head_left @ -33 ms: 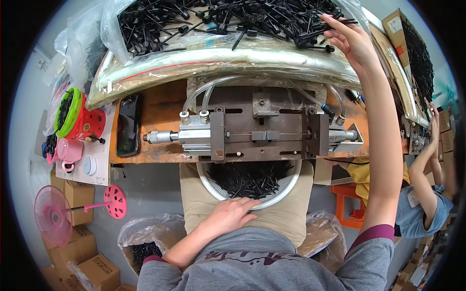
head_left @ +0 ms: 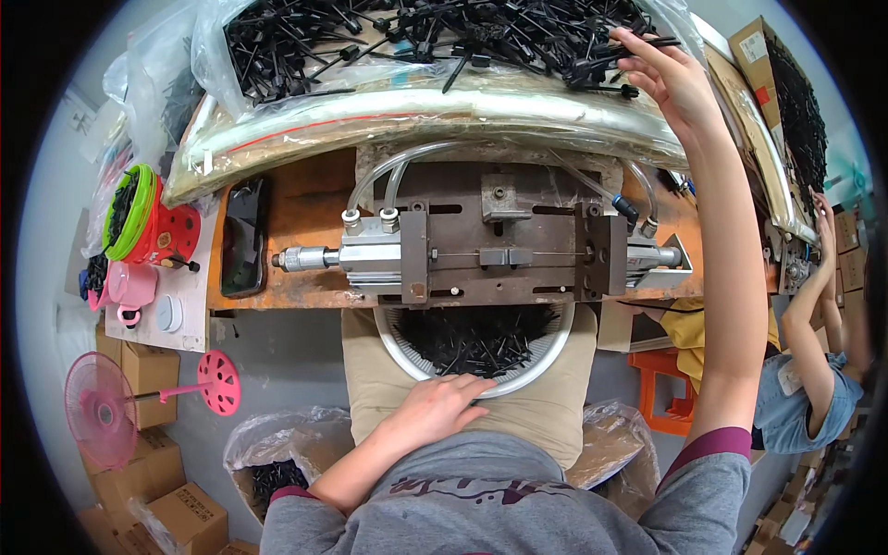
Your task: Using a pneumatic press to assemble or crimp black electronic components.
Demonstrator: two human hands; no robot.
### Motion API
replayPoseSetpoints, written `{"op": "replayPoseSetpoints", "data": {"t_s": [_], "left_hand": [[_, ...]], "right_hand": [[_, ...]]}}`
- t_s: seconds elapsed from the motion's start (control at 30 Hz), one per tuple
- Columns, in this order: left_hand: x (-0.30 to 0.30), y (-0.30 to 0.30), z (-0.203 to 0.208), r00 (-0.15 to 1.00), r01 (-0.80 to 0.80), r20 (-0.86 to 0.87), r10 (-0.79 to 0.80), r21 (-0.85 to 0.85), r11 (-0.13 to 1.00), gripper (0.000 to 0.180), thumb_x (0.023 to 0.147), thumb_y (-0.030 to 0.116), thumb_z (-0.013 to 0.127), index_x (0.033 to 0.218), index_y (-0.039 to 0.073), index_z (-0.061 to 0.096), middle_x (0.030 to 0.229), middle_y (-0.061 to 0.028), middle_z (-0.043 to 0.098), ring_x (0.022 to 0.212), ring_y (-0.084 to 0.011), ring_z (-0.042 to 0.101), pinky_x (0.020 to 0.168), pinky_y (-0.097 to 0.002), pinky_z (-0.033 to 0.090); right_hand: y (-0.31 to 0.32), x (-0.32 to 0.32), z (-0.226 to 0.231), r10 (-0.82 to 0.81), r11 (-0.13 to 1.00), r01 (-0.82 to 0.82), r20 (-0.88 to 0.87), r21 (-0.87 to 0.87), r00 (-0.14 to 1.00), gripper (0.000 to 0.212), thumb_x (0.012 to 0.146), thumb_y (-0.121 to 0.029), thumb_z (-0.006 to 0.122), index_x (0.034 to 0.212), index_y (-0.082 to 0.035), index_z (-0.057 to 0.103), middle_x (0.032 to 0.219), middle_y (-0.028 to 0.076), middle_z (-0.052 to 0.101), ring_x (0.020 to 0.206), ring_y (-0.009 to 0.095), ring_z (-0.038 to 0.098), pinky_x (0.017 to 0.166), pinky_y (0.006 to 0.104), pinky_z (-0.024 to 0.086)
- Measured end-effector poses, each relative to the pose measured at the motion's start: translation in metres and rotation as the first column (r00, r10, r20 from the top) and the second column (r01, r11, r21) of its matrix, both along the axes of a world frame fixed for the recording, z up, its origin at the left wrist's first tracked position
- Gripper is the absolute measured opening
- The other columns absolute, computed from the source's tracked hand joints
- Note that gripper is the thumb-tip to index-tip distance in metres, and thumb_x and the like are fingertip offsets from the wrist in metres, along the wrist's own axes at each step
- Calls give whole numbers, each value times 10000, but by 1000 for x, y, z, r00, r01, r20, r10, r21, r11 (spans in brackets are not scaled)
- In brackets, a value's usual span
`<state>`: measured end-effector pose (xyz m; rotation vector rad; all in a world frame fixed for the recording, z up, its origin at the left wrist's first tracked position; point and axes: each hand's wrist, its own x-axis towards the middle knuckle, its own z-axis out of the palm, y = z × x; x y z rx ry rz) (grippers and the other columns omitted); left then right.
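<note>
My left hand (head_left: 433, 407) lies palm down on my lap, its fingers stretched flat over the near rim of a white basket (head_left: 388, 347). Inside the basket is a heap of thin black plastic parts (head_left: 481, 344). My right arm reaches far forward, and my right hand (head_left: 673, 81) is at the right end of a large pile of long black plastic parts with thicker heads (head_left: 499, 37). Its fingers are half curled around a black rod-like part (head_left: 664, 41); the grip is partly hidden. Between my hands, a metal clamping fixture (head_left: 505, 259) stands on the bench.
Air hoses (head_left: 393, 185) arch over the fixture. A black phone (head_left: 245, 239) lies to its left, beside a red and green bucket (head_left: 131, 213) and a pink cup (head_left: 132, 285). A pink fan (head_left: 102, 412) and cardboard boxes stand lower left. At right, a co-worker's arm (head_left: 809, 305) reaches another black pile.
</note>
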<state>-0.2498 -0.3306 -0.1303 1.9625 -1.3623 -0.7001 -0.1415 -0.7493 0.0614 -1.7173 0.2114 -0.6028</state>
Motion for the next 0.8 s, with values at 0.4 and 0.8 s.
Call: {"op": "replayPoseSetpoints", "data": {"t_s": [0.4,0.8], "left_hand": [[-4,-3,1,1000,10,10,-10,-54,998,457,886,264,693,1303,107,590,1255,-85,640,1056,-298,663,871,-392,557],[4,-12,40,990,1,133,38,-283,959,458,827,173,755,1258,74,635,1242,-85,660,1031,-243,660,883,-352,522]], "right_hand": [[-13,6,-1,71,994,-78,92,73,993,283,932,-120,688,1136,73,654,1066,126,682,992,178,682,901,250,574],[91,-20,36,-197,954,272,417,-127,887,162,920,-79,685,1045,25,685,960,98,705,864,157,689,814,284,568]]}}
